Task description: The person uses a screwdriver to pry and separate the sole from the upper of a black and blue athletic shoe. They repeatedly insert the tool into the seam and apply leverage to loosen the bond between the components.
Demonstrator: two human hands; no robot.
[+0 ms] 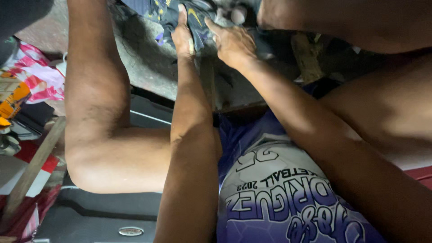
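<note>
- Dark shoe (191,18): a black sports shoe with a yellow mark and purple trim, at the 12 o'clock edge of the view, resting on a grey concrete floor (144,58); its far end is cut off by the frame, and its long axis seems to run roughly from 9 to 3 o'clock.
- Left hand (183,38): lies at the shoe's 7 o'clock side, fingers extended flat along the upper and pressing against it; whether the thumb closes underneath cannot be told.
- Right hand (231,42): at the shoe's 4 o'clock side, fingers curled, index finger reaching onto the shoe; the grip looks like a loose pinch on the material.
- Both hands touch the shoe; neither is clearly nearer.
- Surroundings: a bent knee (96,148) at 8 o'clock, a purple printed jersey (279,193) at 5 o'clock, red-and-white patterned cloth (38,81) at 9 o'clock, a wooden stick (31,168) just below it.
</note>
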